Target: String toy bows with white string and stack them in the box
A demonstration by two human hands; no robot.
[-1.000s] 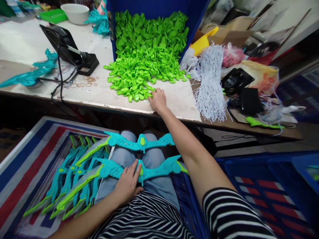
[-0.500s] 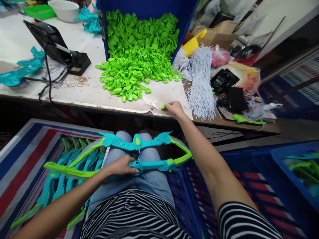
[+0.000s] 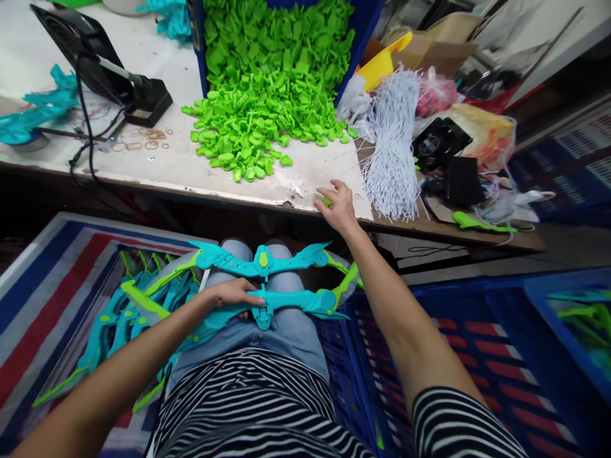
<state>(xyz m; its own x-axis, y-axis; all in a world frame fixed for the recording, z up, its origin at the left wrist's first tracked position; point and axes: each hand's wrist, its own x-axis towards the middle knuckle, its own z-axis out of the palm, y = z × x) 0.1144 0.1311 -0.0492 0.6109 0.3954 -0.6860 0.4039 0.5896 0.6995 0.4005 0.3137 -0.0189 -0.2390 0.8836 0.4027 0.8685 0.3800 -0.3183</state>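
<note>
My left hand [image 3: 236,296] grips a teal and lime toy bow [image 3: 296,300] near its middle, low over my lap. The thumb lies on top, and the bow's teal centre block faces up. Just beyond it, a second toy bow [image 3: 229,259] lies across my knees, with a green cap [image 3: 263,259] at its centre. My right hand [image 3: 340,208] is above the table's front edge. A small green plastic piece [image 3: 327,201] shows between its thumb and fingers, while the other fingers are spread. A heap of similar green pieces [image 3: 267,108] spills from a blue bin [image 3: 367,38].
A black fan [image 3: 90,63] with a cable stands at the left of the table, near rubber bands [image 3: 153,135]. White strings [image 3: 394,146] lie at the right. More bows [image 3: 119,318] rest on a striped sheet [image 3: 52,305] at my left; blue crates [image 3: 458,337] stand at my right.
The near bow has turned in my left hand, so its centre block now shows. My right hand has opened some fingers and stays by the table edge. The view has tilted slightly downward.
</note>
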